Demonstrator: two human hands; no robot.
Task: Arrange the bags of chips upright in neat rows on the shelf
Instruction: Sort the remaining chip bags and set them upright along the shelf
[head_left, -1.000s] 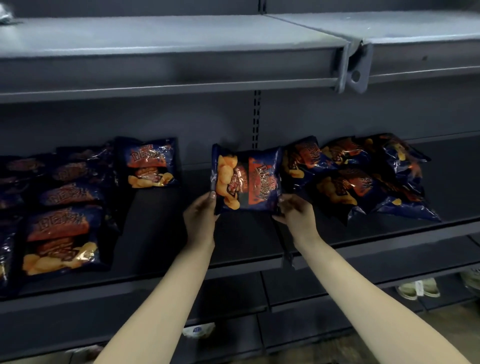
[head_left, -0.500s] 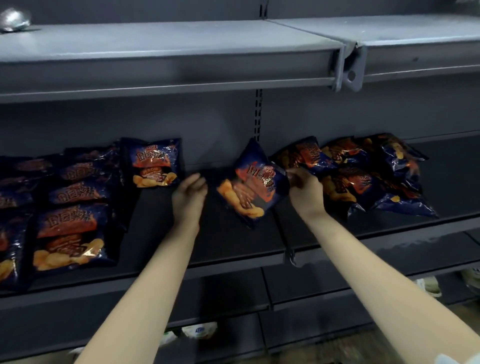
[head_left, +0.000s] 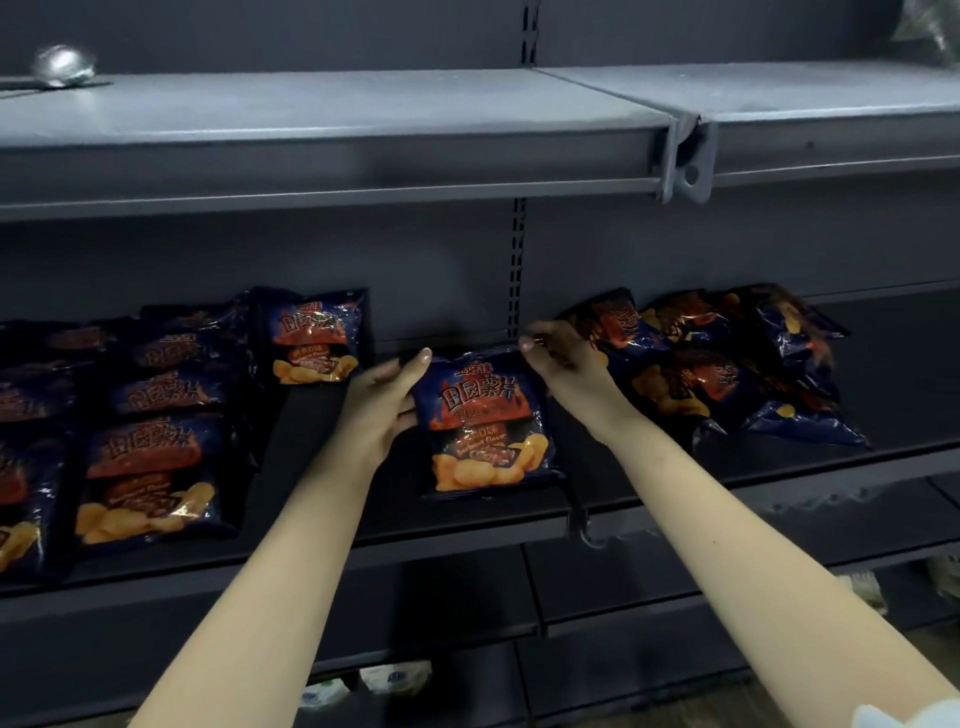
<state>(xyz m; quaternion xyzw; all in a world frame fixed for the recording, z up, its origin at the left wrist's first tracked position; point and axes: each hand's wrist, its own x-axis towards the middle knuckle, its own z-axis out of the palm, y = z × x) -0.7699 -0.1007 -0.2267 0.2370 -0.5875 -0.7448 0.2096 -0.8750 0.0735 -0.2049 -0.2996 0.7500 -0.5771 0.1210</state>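
Presently, glossy dark-blue chip bag (head_left: 488, 421) is gripped by left hand (head_left: 382, 405), pinched by right hand (head_left: 563, 358). Base should be squared before release.

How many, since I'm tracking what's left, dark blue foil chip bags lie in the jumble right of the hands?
5 bags: back left beside the right hand, back middle, back right, front middle, front right. More may hide beneath.

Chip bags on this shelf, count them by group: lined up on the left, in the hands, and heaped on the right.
Lined-up bags on the left: at least 8, rear ones overlapped.
Held bag, gripped by left hand and right hand: 1.
Heap on the right: about 5, too tangled to be sure.
Total: roughly 14.
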